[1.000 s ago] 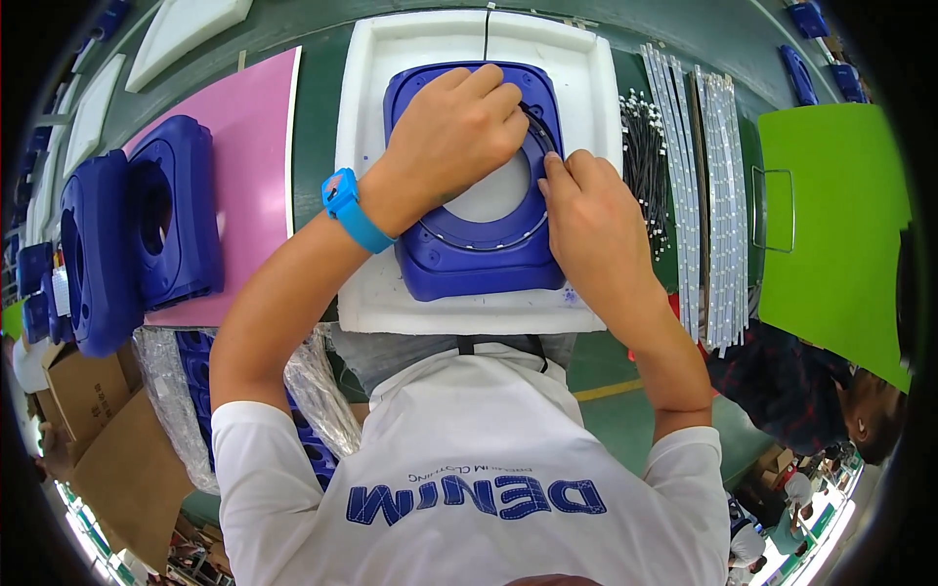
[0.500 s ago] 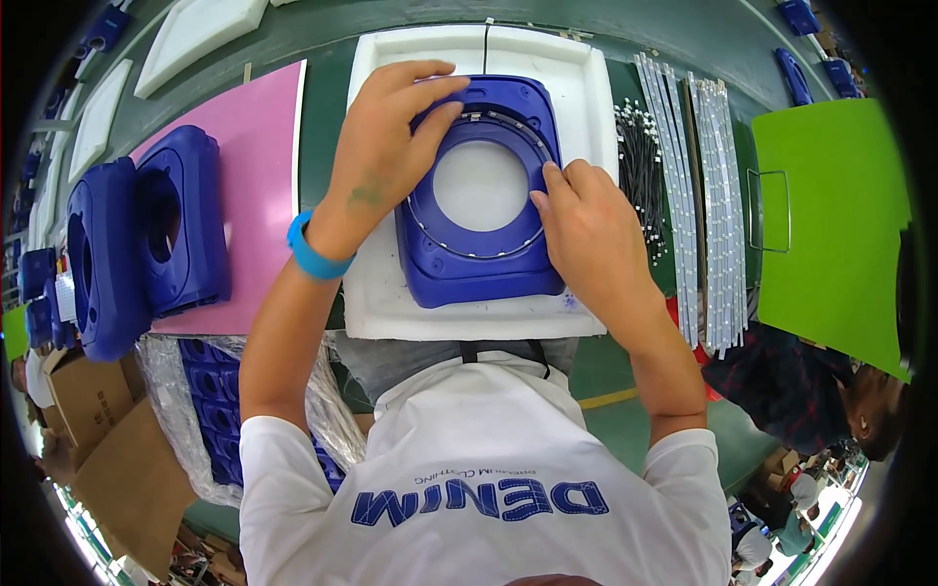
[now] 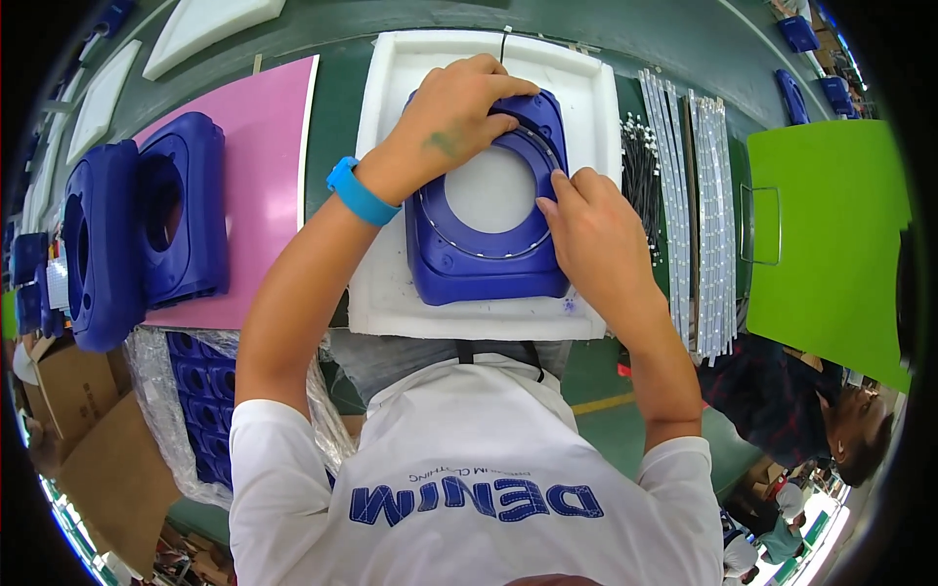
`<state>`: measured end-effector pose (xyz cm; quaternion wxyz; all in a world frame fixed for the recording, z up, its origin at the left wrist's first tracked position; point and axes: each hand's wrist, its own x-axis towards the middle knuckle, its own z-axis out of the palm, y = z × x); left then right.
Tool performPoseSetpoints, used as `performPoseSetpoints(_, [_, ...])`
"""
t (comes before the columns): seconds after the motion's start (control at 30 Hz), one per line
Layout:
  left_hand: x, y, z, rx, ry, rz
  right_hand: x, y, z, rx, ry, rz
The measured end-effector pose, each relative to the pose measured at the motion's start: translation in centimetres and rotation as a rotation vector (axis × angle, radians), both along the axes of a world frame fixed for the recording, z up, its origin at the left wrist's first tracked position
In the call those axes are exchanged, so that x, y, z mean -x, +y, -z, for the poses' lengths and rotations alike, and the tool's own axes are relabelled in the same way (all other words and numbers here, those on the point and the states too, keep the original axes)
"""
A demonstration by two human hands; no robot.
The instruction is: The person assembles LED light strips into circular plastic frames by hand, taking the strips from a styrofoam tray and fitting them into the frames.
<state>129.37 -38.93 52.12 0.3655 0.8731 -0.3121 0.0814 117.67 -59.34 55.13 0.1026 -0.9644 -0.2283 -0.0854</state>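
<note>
A blue plastic housing (image 3: 486,277) with a large round opening lies in a white foam tray (image 3: 469,321) in front of me. A thin LED strip (image 3: 451,240) with small pale chips runs around the ring about the opening. My left hand (image 3: 459,112) reaches over the housing's upper part, its thumb and forefinger closed on the strip at the far side of the ring. The other left fingers are mostly hidden. At the right edge, my right hand (image 3: 598,227) grips the housing beside the strip, thumb and forefinger bent over the rim.
Two more blue housings (image 3: 182,210) stand on a pink board (image 3: 262,166) at left. Right of the tray lie black wires (image 3: 640,186) with white connectors and bundled LED strips (image 3: 713,225). Farther right is a green panel (image 3: 831,234); a person (image 3: 791,405) is below it.
My left hand has moved right along the far side of the ring, over the housing's top. My right hand stays at the right edge. The whole view has shifted slightly.
</note>
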Motion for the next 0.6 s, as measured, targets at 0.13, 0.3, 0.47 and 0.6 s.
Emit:
performPoseSetpoints(0.13, [1.9, 2.8, -0.2, 0.272, -0.123, -0.111, 1.1, -0.2, -1.8, -0.133, 0.002, -0.157])
performPoseSetpoints(0.3, [4.9, 8.7, 2.5, 0.533, 0.025, -0.399, 3.3, 0.0, -0.8, -0.087, 0.016, -0.438])
performPoseSetpoints(0.47, [5.8, 10.1, 4.9, 0.898, 0.41, -0.528, 0.2, 1.0, -5.0, -0.105, -0.058, -0.417])
performPoseSetpoints(0.6, [5.8, 9.0, 4.3, 0.568, 0.13, -0.507, -11.5, 3.4, -7.1, -0.153, -0.359, -0.299])
